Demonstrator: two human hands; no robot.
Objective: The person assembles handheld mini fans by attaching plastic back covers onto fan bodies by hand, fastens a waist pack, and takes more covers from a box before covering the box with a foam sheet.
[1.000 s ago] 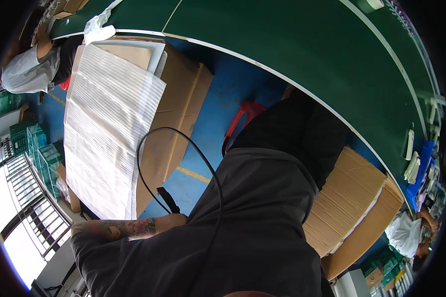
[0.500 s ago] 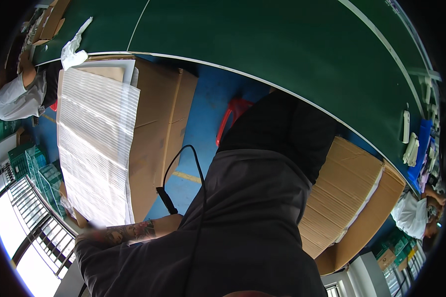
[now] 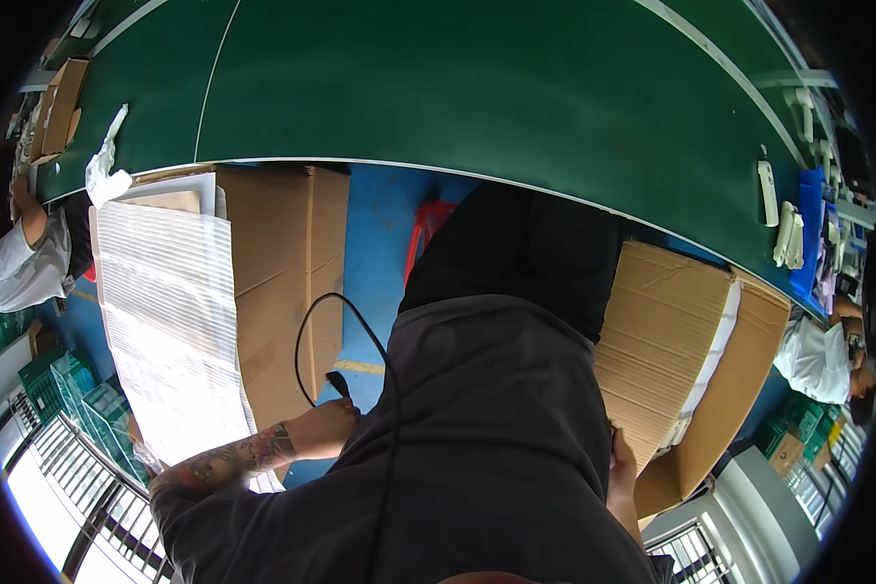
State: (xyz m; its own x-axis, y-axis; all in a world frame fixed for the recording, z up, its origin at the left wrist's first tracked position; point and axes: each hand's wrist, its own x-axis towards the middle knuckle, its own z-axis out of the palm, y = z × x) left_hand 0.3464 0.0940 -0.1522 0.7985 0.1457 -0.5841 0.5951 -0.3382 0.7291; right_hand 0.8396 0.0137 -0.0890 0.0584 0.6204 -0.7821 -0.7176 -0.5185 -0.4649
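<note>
My left hand (image 3: 323, 428) is beside my left hip with its fingers curled in. A black cable (image 3: 313, 321) loops near it and a short black end piece (image 3: 338, 383) shows just beyond the hand. Whether the fingers grip anything is hidden. My right hand (image 3: 623, 467) is low at my right side, against the near left part of an open cardboard box (image 3: 759, 341). Its fingers are partly covered by my shirt, so their grip does not show. Corrugated cardboard (image 3: 662, 331) lies in that box, with a white edge along its right side.
A green table (image 3: 409, 88) spans the front. At left stands a large carton (image 3: 273, 263) topped with white ribbed sheeting (image 3: 170, 311); a crumpled white wrap (image 3: 105, 175) lies by it. A red stool (image 3: 423, 234) is under the table. Other people (image 3: 29, 253) sit at both sides.
The view has turned, so table and boxes appear shifted. My right hand has come into view beside the right box. My left hand shows more fully, closer to the left carton.
</note>
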